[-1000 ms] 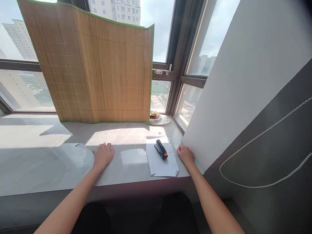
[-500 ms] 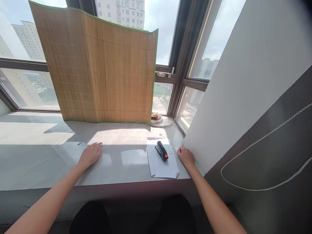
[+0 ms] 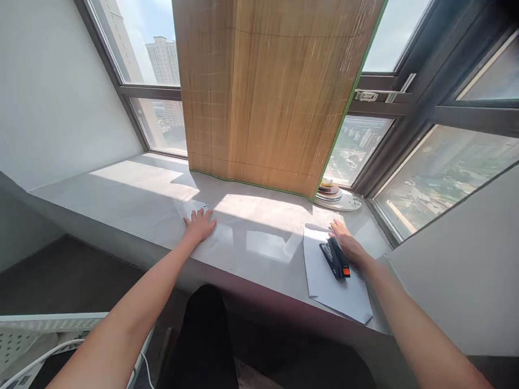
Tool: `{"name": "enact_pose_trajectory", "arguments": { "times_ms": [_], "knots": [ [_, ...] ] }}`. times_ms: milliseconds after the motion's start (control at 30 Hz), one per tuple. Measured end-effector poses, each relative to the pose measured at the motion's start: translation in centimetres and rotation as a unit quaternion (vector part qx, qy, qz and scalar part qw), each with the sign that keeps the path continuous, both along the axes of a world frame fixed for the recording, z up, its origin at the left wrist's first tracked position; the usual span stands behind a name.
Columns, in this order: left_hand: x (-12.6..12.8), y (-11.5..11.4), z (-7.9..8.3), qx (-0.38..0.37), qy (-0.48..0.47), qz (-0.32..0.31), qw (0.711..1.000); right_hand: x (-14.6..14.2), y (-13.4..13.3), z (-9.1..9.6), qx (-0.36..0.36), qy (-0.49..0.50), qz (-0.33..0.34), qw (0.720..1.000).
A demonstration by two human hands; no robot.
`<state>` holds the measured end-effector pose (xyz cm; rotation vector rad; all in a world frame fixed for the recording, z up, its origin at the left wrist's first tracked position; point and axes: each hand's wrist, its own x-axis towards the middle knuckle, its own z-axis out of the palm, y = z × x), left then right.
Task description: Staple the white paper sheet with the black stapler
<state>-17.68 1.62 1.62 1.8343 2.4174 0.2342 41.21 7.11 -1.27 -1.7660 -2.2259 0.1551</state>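
My left hand [image 3: 200,225] lies palm down on the white window sill [image 3: 154,216], its fingers spread and nothing in it. Just beyond its fingertips is a small dark bit [image 3: 206,206] too tiny to name. My right hand [image 3: 345,241] reaches over the right edge of a stack of white paper [image 3: 324,294], fingers stretched forward and partly overlapping. Beside its thumb, a black stapler [image 3: 334,258] with an orange patch at its near end rests on the paper. Whether the thumb touches the stapler I cannot tell.
A bamboo mat [image 3: 267,97] with green edging stands upright against the window. Stacked plates [image 3: 330,194] sit by its lower right corner. Dark window frames [image 3: 409,124] meet at the right. A white plastic basket [image 3: 52,322] is low at the left.
My view has turned left and tilted down. My right hand has moved from beside the paper onto its edge near the stapler, its fingers now extended. My left hand's fingers have spread.
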Motion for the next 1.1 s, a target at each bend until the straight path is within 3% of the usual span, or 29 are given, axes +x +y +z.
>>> {"name": "enact_pose_trajectory", "arguments": {
  "times_ms": [133, 233, 433, 600, 767, 933, 1100],
  "knots": [
    [-0.5, 0.0, -0.6, 0.011, -0.001, -0.003, 1.0, -1.5, 1.2, -2.2, -0.012, -0.031, -0.032, 0.999],
    [-0.5, 0.1, -1.0, 0.011, -0.003, -0.007, 1.0, -4.3, 1.4, -2.3, -0.025, -0.038, -0.026, 0.999],
    [-0.6, 0.3, -1.2, 0.012, -0.011, -0.009, 1.0, -15.1, 2.8, -1.3, -0.003, -0.031, 0.03, 0.999],
    [-0.8, 0.3, -1.1, 0.015, -0.031, -0.01, 0.999, -24.9, 4.3, -1.2, 0.012, 0.042, 0.079, 0.996],
    [-1.0, 0.4, -1.2, 0.008, -0.047, -0.01, 0.999, -31.8, 5.1, -1.3, 0.001, 0.103, 0.121, 0.987],
    [-1.1, 0.3, -1.2, 0.009, -0.051, -0.012, 0.999, -34.4, 5.3, -1.1, -0.016, 0.109, 0.145, 0.983],
    [-1.2, 0.4, -1.2, 0.009, -0.045, -0.011, 0.999, -33.8, 4.4, -0.1, 0.052, 0.17, 0.187, 0.966]
  ]
}}
